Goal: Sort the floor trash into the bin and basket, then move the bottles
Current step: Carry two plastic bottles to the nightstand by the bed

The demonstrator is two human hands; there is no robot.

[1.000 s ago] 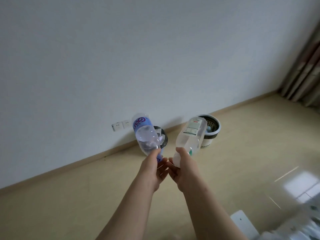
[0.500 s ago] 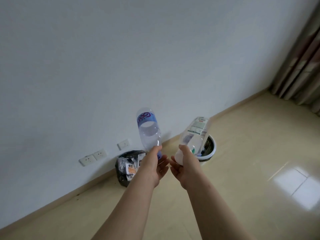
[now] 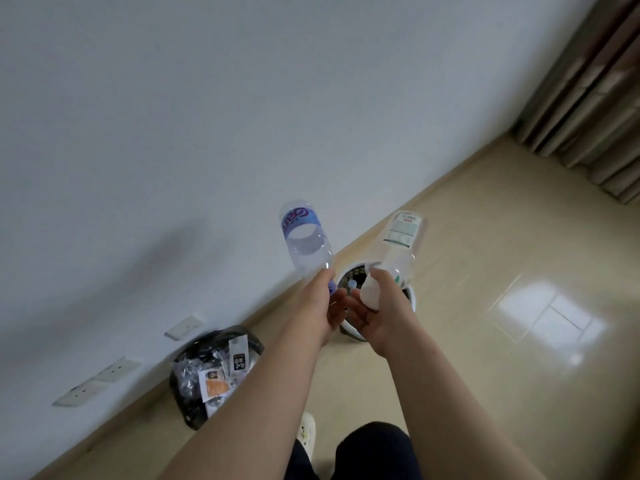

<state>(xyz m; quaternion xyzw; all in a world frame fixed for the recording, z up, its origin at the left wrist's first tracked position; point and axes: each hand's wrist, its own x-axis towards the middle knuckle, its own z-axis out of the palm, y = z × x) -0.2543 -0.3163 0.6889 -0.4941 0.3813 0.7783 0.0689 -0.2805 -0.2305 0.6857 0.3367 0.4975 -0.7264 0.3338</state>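
Now two clear plastic bottles are held necks-down above the glossy tiled floor [image 3: 485, 271]. The left hand [image 3: 323, 306] grips the ribbed blue-labelled bottle [image 3: 304, 240], and the right hand [image 3: 377, 317] grips the smoother white-labelled bottle [image 3: 398, 244]. One round white-rimmed basket [image 3: 412, 297] sits below them. Near it, one black-bagged bin [image 3: 194, 386] holds crinkled wrappers.

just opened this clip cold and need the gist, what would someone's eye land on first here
Two clear plastic bottles are held up mid-frame: the left hand grips the blue-labelled bottle and the right hand grips the white-labelled bottle, both with bases pointing up. Beneath the hands a white-rimmed basket sits by the wall, and to its left stands a black bin stuffed with wrappers.
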